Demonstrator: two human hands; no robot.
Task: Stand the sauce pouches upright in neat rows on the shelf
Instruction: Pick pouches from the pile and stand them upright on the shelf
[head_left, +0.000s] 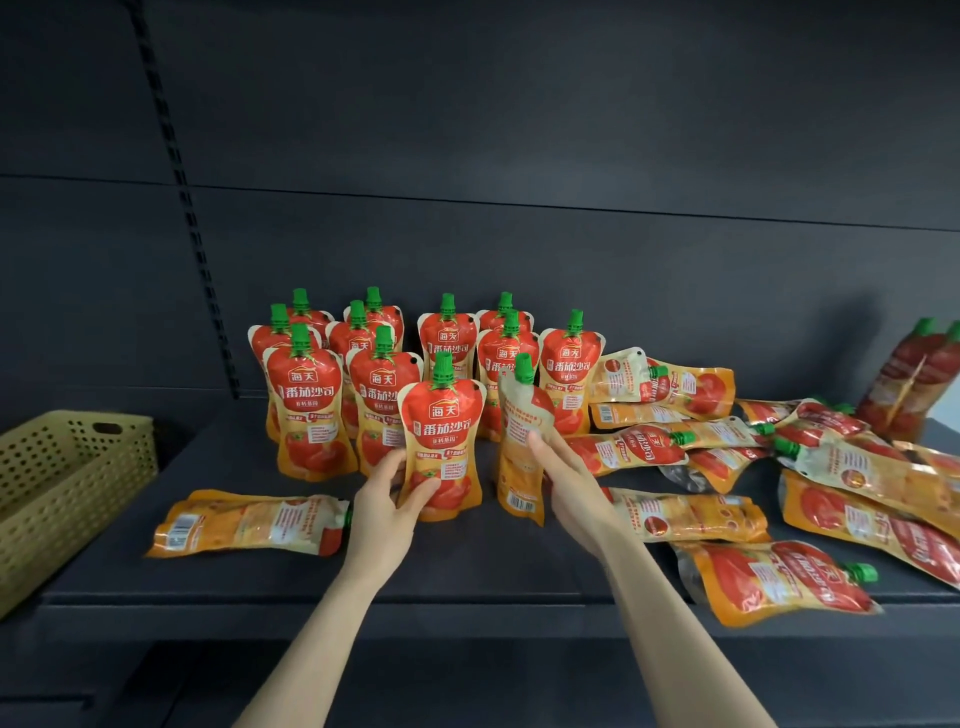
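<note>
Shop — dark slotted shelf (467, 571), sauce pouches (441, 431)

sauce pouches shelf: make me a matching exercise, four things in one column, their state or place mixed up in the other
1 left hand
2 right hand
3 basket
4 lone pouch left of the hands

A lies flat, back side up
B at the left end of the shelf
C grips the front-facing pouch
D touches the back-facing pouch

Pairs: 1-C, 2-D, 3-B, 4-A
</note>
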